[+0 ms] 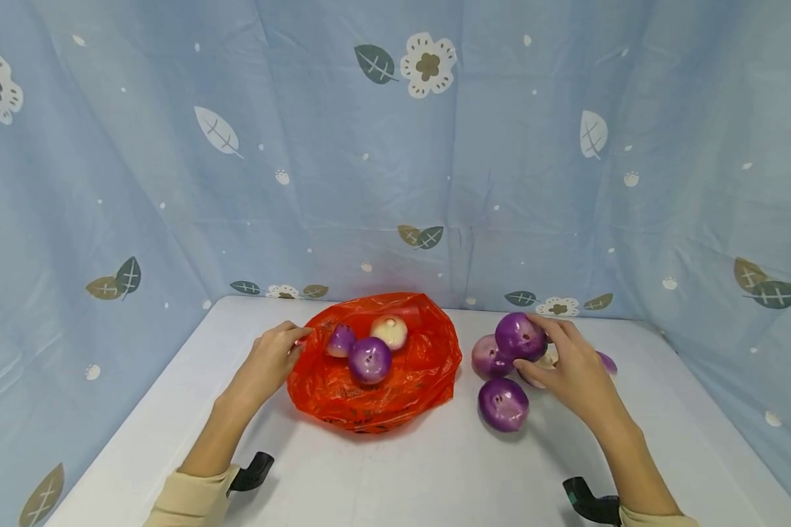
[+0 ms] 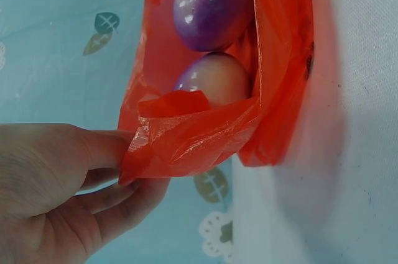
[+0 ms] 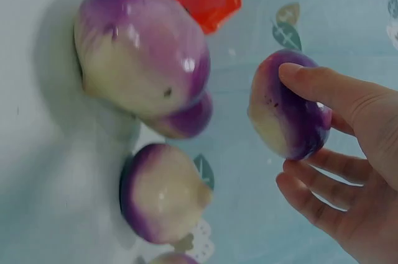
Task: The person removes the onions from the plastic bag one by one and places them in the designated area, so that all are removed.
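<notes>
My left hand (image 1: 269, 367) pinches the left edge of a red plastic bag (image 1: 428, 360), whose mouth is spread wide. Inside the bag lie three turnips: a purple one (image 1: 370, 360) in front, a smaller-looking purple one (image 1: 340, 340) at left, and one with its pale side up (image 1: 389, 331). To the right of the bag, my right hand (image 1: 576, 377) holds a purple-and-white turnip (image 3: 289, 105) between thumb and fingers, off the table. Around and below it sit more turnips, a purple one (image 1: 503, 404) nearest me and another (image 1: 489, 357) behind. The hand partly hides others.
Everything rests on a white table (image 1: 395, 483). A blue curtain (image 1: 343, 183) printed with leaves and flowers hangs behind and along both sides. Black mounts (image 1: 252, 472) stick out from both wrists, low over the table.
</notes>
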The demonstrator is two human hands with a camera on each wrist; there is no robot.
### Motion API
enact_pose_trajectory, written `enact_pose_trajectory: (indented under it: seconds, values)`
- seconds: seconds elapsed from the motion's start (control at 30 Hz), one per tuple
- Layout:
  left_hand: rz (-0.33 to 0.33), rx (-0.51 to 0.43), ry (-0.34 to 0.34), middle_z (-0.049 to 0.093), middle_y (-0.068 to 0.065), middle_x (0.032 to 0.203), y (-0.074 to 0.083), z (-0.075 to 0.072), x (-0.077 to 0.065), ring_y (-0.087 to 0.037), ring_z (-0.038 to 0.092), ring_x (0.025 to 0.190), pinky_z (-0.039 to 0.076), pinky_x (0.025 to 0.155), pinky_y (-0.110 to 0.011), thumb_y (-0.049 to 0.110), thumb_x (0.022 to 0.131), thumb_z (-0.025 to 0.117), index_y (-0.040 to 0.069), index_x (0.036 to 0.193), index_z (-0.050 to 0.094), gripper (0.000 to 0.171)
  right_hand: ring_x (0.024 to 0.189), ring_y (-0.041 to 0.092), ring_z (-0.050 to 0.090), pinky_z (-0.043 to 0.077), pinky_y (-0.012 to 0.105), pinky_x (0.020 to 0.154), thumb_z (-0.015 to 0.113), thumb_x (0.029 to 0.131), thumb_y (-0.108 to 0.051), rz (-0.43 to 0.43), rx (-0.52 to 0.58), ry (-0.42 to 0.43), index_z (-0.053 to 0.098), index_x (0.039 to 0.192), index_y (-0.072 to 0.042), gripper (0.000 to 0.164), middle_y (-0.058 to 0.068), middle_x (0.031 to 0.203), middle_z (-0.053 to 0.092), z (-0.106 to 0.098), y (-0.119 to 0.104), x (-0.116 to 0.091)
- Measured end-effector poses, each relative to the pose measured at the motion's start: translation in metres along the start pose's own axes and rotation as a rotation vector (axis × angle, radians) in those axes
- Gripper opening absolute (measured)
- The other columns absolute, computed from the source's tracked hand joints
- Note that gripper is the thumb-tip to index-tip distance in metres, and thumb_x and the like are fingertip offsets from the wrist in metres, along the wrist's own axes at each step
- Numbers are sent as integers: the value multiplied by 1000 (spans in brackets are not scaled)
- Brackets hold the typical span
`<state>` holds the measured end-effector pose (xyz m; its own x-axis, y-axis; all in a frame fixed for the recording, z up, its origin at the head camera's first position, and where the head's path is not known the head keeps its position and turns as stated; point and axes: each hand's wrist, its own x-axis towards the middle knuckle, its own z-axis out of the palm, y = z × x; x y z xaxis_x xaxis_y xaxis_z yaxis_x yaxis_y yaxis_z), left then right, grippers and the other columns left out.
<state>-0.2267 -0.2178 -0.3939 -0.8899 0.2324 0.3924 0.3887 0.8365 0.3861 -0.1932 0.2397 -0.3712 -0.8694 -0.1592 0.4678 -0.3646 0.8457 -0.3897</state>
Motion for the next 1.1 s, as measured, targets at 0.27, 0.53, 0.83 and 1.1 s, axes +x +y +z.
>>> enact_pose_trajectory:
  seconds: [0.27,0.53,0.83,1.1]
  values:
    - [8,16,5,68,-17,96,1,-1,0,-27,68,82,62,71,-39,-7,84,69,-6,113,69,29,81,30,60,56,44,65,87,72,-24,-4,-38,48,50,141,-12,79,25,123,55,-7,16,-6]
    - [37,42,18,68,-16,94,1,1,0,-27,67,81,62,72,-39,-8,83,69,-6,110,71,27,98,44,61,51,68,79,87,73,-21,31,-23,56,49,142,-12,80,26,120,55,-10,32,-14]
    - [23,40,9,68,-17,95,2,1,0,-27,67,81,62,72,-38,-8,83,70,-6,111,70,28,104,53,57,47,73,82,86,74,-22,108,-52,47,48,142,-10,79,32,121,53,-23,47,-17]
    - [13,33,0,68,-17,96,3,1,-1,-27,68,82,62,73,-38,-7,83,71,-6,112,70,29,101,48,59,51,69,78,86,74,-25,144,-51,88,47,143,-8,81,31,121,52,-30,63,-22]
